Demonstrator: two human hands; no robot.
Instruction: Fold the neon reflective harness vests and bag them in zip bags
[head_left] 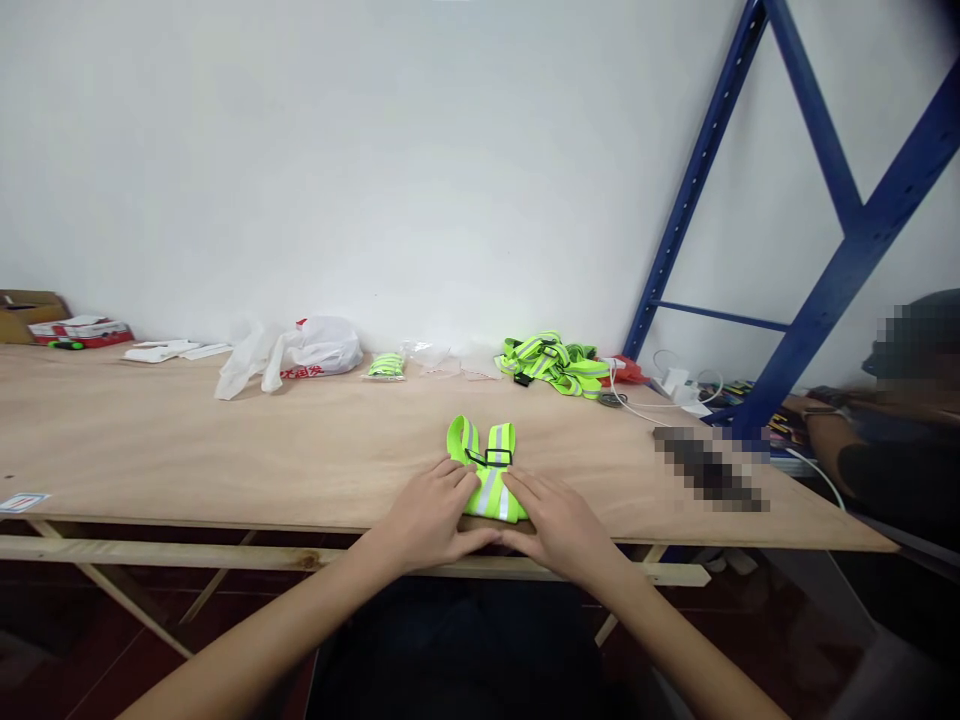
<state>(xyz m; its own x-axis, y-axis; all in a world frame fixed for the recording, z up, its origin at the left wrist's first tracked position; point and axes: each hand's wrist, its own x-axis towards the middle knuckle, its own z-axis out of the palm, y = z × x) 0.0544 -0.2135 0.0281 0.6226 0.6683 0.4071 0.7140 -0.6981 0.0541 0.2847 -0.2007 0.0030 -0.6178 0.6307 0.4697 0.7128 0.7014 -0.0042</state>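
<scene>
A folded fluorescent yellow-green reflective strap [491, 490] with silver stripes lies near the table's front edge. Two loops stand up at its far end, and black buckles [498, 457] sit across the loops' base. My left hand [435, 510] grips the bundle's left side, fingertips on top. On the right side my right hand [559, 515] does the same, its fingers closed over the bundle. Both thumbs meet at the near edge, and the hands partly hide the strap's sides.
Against the wall lie a heap of similar straps [555, 362], a packed strap [386, 366], clear bags [450, 364] and a white plastic bag [322, 345]. A blue metal frame [814, 310] rises at right, with a person's arm [829, 440] beyond it.
</scene>
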